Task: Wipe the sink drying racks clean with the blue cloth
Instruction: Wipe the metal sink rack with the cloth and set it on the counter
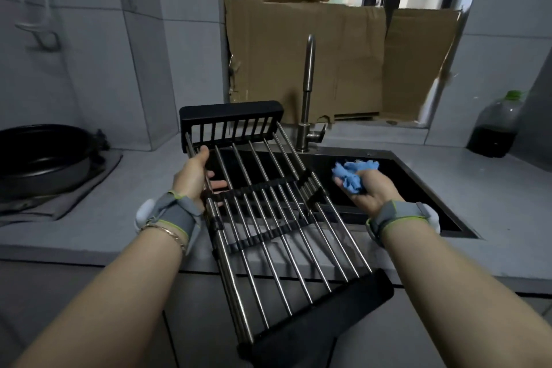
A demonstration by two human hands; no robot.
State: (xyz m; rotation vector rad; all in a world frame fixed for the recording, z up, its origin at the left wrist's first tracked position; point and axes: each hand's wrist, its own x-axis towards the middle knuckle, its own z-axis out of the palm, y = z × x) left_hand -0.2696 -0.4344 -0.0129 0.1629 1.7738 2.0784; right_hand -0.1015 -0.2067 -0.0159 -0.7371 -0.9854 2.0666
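A drying rack point(270, 218) of steel rods with black end pieces is held tilted above the left part of the sink point(418, 188), its near end out over the counter edge. My left hand point(194, 176) grips the rack's left side rail, thumb on top and fingers showing under the rods. My right hand point(369, 188) is over the sink, just right of the rack, and holds the crumpled blue cloth point(352, 175). The cloth is apart from the rods.
A steel faucet point(307, 92) rises behind the sink. Cardboard sheets point(304, 54) cover the window. A black pan point(41, 155) sits on a grey mat at the left. A dark plastic bottle point(497, 125) stands on the counter at the right.
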